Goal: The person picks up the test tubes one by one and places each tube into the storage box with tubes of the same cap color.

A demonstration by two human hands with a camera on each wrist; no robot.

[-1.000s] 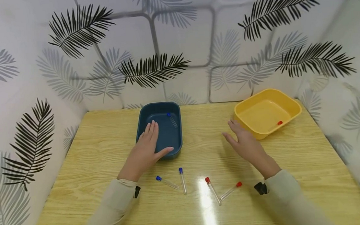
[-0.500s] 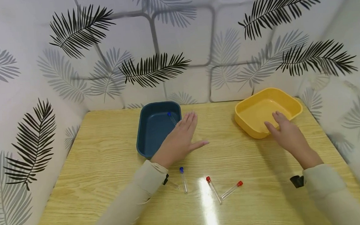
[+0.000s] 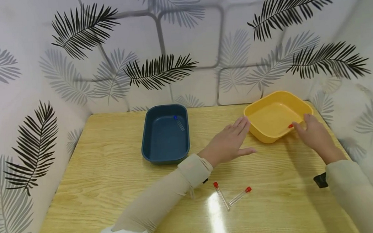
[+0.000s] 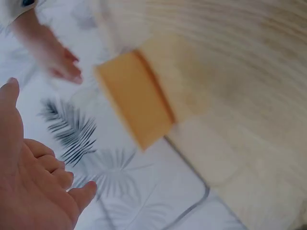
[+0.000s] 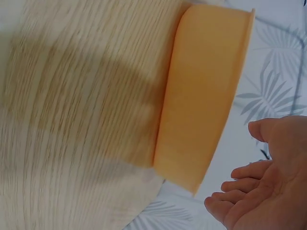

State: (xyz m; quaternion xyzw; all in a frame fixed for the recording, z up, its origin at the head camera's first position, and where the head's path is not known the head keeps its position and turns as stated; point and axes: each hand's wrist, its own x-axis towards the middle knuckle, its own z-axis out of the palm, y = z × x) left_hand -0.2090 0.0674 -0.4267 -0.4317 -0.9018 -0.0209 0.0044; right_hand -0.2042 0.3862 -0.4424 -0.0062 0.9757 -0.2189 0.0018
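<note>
My left hand, fingers extended and thumb spread, is by the left side of a yellow plastic basin, holding nothing. At the basin's right rim is my right hand, also holding nothing; the right wrist view shows its fingers loosely bent beside the basin wall. Whether either hand touches the rim, I cannot tell. Inside the yellow basin lies a red-capped tube, mostly hidden by the front wall. Two red-capped clear tubes, one upright in the view and one slanted, lie on the table below my left hand.
A dark blue basin stands left of centre, with a blue-capped tube in it. The wooden table meets a leaf-patterned wall covering behind both basins. My left sleeve crosses the table's front.
My left hand has swept right from over the blue basin to the yellow one. My right hand has moved right, to the yellow basin's far side. Two blue-capped tubes are now hidden behind my left arm.
</note>
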